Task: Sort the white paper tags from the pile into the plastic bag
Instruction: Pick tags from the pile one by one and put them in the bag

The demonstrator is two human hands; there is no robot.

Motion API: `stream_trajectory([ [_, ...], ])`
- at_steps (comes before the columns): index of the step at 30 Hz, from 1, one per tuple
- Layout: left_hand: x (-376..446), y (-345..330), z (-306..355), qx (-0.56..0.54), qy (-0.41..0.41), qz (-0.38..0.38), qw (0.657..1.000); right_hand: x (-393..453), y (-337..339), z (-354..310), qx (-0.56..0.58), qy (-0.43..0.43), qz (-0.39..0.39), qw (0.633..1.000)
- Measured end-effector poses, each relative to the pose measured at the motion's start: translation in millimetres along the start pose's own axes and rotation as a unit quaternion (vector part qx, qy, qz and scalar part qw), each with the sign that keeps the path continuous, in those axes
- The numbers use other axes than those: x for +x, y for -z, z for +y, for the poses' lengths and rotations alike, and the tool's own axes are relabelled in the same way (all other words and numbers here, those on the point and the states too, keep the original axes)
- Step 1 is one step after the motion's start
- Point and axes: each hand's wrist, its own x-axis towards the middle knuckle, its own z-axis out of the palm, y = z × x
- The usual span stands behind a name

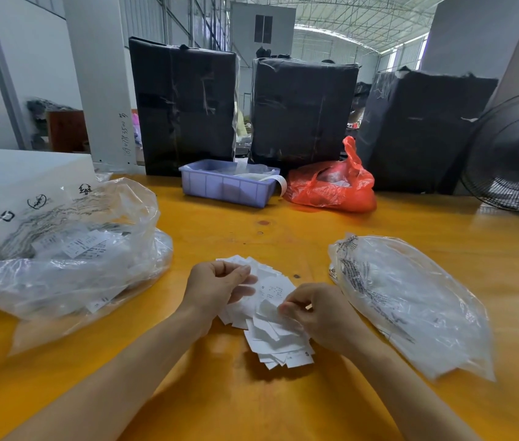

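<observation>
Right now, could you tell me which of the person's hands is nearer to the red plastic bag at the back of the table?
Right. The right hand lies almost straight in front of the red plastic bag, while the left hand sits farther off to its left.

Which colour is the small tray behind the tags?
Light purple tray, seen in the head view, beside a red bag.

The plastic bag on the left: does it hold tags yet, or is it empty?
Not empty. Printed white tags show through the clear film of the left plastic bag, which sits bulged on the table.
</observation>
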Motion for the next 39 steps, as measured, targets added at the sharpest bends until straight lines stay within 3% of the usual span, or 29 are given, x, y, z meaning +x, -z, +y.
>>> stream_trajectory([
  [5,-1,1,1,0.003,0.001,-0.003,1.000,0,0,2,-0.018,0.008,0.017,1.000],
  [9,-2,1,4,0.005,-0.001,-0.001,1.000,3,7,4,0.132,-0.044,0.110,0.984],
  [11,-3,0,6,0.008,-0.001,-0.003,1.000,4,15,7,0.284,-0.097,0.138,0.944],
  [13,-5,-1,8,0.011,0.003,-0.017,1.000,5,21,6,0.445,-0.153,0.122,0.874],
  [15,-8,-3,10,0.017,0.008,-0.042,0.999,5,23,4,0.527,-0.185,0.104,0.823],
  [21,-15,-9,13,0.068,-0.003,-0.118,0.991,6,23,-2,0.596,-0.177,0.102,0.777],
  [27,-18,-12,13,0.093,-0.006,-0.149,0.984,7,25,-4,0.611,-0.147,0.117,0.769],
  [33,-18,-11,13,0.103,0.000,-0.159,0.982,2,22,-8,0.477,-0.098,0.110,0.866],
  [39,-19,-11,15,0.098,0.013,-0.182,0.978,-2,19,-13,0.405,-0.060,0.128,0.903],
])
